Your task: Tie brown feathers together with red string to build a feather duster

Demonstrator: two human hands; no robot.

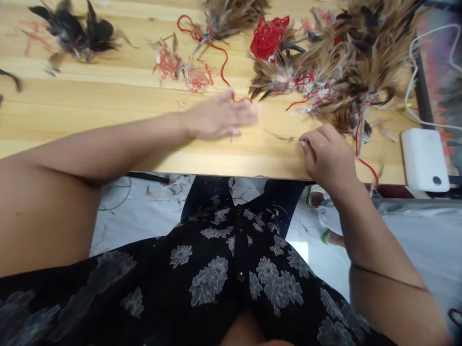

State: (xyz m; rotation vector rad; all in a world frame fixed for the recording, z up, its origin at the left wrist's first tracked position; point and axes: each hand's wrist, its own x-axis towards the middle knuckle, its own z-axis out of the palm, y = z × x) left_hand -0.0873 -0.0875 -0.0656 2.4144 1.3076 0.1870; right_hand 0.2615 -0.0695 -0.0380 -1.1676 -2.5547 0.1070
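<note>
Left hand open over desk, yarn at its 12 o'clock. Right hand curled, can't tell if pinching; feathers at its 12. Reads as between grips; taking yarn needs left hand closing.

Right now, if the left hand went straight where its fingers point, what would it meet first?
Probably the red thread beside the right feather pile; the height of the left hand is unclear.

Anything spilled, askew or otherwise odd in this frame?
Yes, some litter: brownish scraps lie strewn on the floor below the table, where they look dropped. Also, a red strand beside the right hand trails loose to the table's front edge.
</note>
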